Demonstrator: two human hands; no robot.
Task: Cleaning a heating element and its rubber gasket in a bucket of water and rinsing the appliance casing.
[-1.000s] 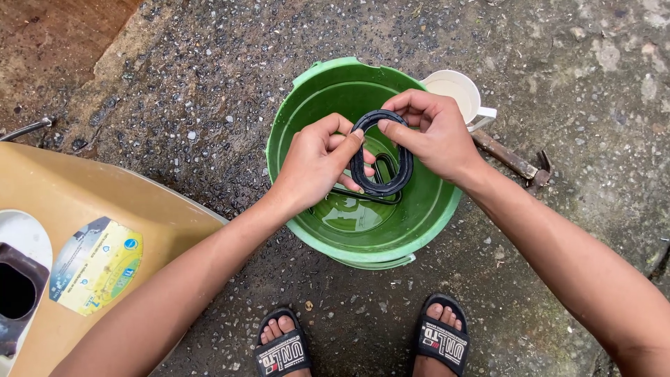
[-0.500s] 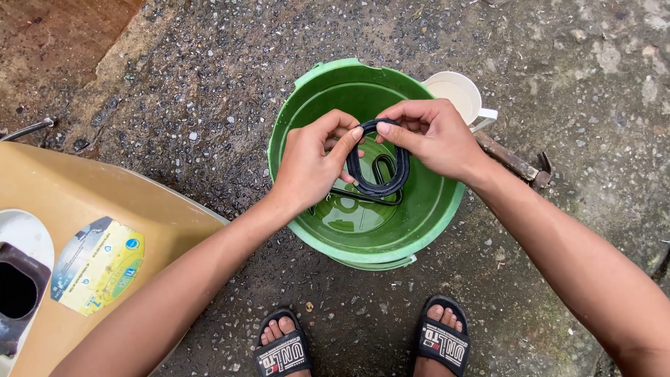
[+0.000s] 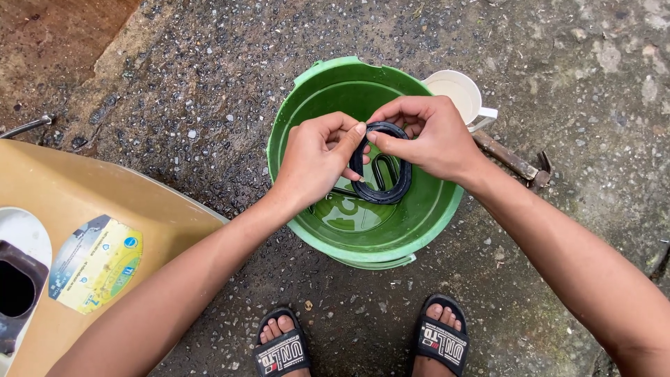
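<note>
A black rubber tube loop (image 3: 392,187) hangs over a green bucket (image 3: 308,93) with a little water in its bottom. My left hand (image 3: 315,157) pinches the loop's left side between thumb and fingers. My right hand (image 3: 423,136) grips its top, thumb tip meeting the left thumb. Both hands hold the folded loop above the water, inside the bucket's rim.
A white mug (image 3: 460,94) stands behind the bucket's right rim. A rusty hammer (image 3: 515,159) lies on the wet gravel ground to the right. A tan panel with a sticker (image 3: 91,230) fills the lower left. My sandalled feet (image 3: 363,345) stand below the bucket.
Both hands have shifted slightly along the rubber loop, and the thumbs have come closer together at its top. The bucket and the rest stay put.
</note>
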